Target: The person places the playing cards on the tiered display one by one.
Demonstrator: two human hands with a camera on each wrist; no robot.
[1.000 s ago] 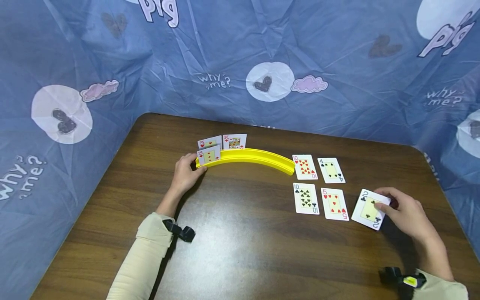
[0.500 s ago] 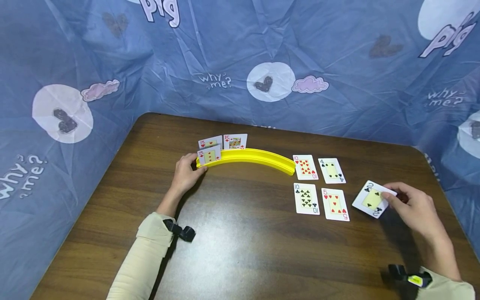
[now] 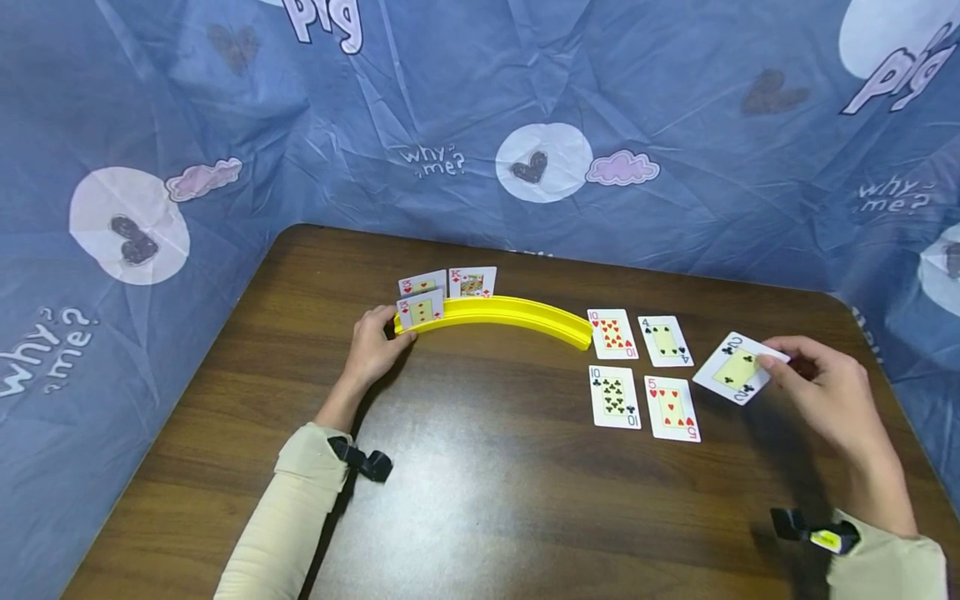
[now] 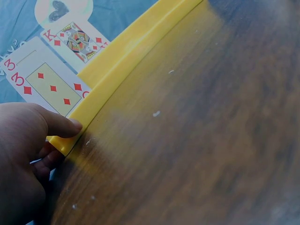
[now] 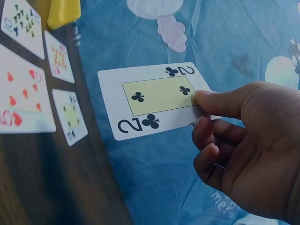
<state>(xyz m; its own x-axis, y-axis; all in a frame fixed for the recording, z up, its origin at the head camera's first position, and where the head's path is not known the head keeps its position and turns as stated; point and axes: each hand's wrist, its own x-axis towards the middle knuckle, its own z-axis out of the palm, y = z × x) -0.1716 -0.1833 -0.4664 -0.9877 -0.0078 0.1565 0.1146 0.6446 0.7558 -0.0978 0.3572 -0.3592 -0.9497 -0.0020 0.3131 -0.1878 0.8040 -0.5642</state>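
Observation:
My right hand pinches a two of clubs playing card by its right edge, thumb on the face; the card is lifted above the table. In the right wrist view the same two of clubs shows face-on. My left hand grips the left end of a curved yellow card holder, its thumb on the front side. Standing in the holder's left part are a three of diamonds, a three of hearts partly behind it, and a king of diamonds.
Face up on the wooden table lie a ten of hearts by the holder's right end, a four of spades, a ten of clubs and a five of hearts. A blue printed cloth hangs behind.
The right hand has lifted the two of clubs and carried it away from me, toward the table's far side. The left hand and the holder have stayed in place.

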